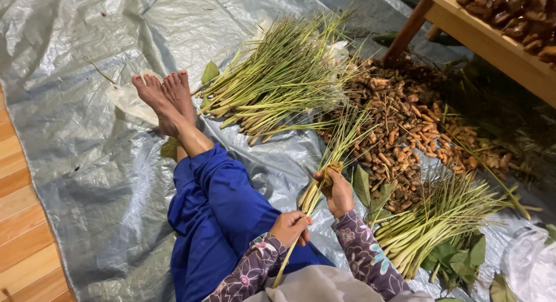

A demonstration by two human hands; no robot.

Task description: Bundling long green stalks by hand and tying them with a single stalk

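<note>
I sit on a silver tarp [87, 140] with my legs in blue trousers [214, 215] stretched out and feet crossed. Both hands hold a small bundle of lemongrass stalks [339, 143] that slants from my lap up toward the right. My left hand [291, 228] grips the thick lower ends. My right hand [337, 189] is closed around the middle of the bundle, where a yellowish band wraps the stalks. The leafy tips fan out above my right hand.
A large heap of loose lemongrass [278, 76] lies beyond my feet. A pile of brown rhizomes [405, 122] spreads to the right. More lemongrass [434, 221] and green leaves [457, 258] lie beside my right arm. A wooden table [492, 41] stands top right, a wooden floor [17, 221] left.
</note>
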